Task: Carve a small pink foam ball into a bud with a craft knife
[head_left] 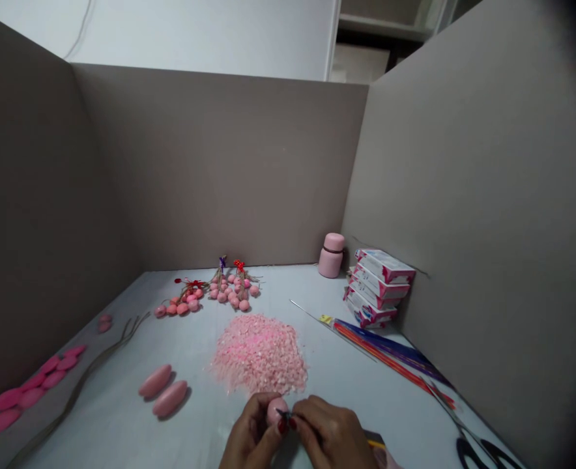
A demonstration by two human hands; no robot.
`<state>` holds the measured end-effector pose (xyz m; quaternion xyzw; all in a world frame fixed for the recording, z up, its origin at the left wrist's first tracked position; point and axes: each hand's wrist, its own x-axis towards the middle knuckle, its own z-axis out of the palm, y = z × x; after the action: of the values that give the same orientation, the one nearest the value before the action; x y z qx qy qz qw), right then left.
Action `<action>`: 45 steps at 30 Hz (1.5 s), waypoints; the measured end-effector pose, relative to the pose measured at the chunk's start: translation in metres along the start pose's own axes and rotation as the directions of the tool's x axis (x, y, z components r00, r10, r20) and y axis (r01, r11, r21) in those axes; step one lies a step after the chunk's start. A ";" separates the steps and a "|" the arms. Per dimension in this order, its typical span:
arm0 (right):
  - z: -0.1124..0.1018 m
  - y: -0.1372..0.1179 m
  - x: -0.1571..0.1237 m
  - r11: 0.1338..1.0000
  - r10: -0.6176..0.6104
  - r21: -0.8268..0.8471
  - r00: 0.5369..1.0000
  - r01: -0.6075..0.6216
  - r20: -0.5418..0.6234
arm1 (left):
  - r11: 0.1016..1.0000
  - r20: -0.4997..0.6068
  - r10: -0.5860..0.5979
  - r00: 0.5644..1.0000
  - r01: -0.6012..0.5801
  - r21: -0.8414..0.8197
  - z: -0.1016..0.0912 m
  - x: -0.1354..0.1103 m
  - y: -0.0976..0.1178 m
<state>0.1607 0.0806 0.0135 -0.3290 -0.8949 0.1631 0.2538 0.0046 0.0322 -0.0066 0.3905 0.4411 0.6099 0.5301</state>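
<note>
Near the bottom centre, a small pink ball is gripped in my left hand, its fingers closed round it. My right hand is closed beside it, pinching a small dark pointed thing against the front of the ball; its exact kind is too small to make out. Just beyond both hands lies a heap of pink chips. Left of my hands rest two long pink oval pieces. A dark item with a yellow stripe is partly hidden behind my right hand.
Bundles of pink balls with bows lie at the back. A pink flask and stacked boxes stand back right. Coloured strips and scissors lie right. Cords and flat pink ovals lie left. Grey panels enclose the table.
</note>
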 end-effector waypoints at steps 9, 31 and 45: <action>0.004 0.000 0.003 0.999 0.046 -0.013 0.999 -0.046 -0.013 | 0.998 -0.031 0.066 0.997 -0.065 0.017 -0.002 0.002 -0.003; -0.001 0.004 0.006 0.974 0.228 0.014 0.970 -0.228 -0.079 | 0.980 -0.058 0.154 0.986 -0.145 0.136 -0.003 0.000 -0.007; 0.000 -0.002 0.003 0.996 0.046 0.079 0.998 -0.043 -0.038 | 0.994 -0.123 -0.029 0.992 0.015 -0.113 0.006 0.000 0.013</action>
<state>0.1580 0.0813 0.0149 -0.3418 -0.8750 0.1969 0.2807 0.0063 0.0326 0.0076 0.3167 0.4427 0.6510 0.5291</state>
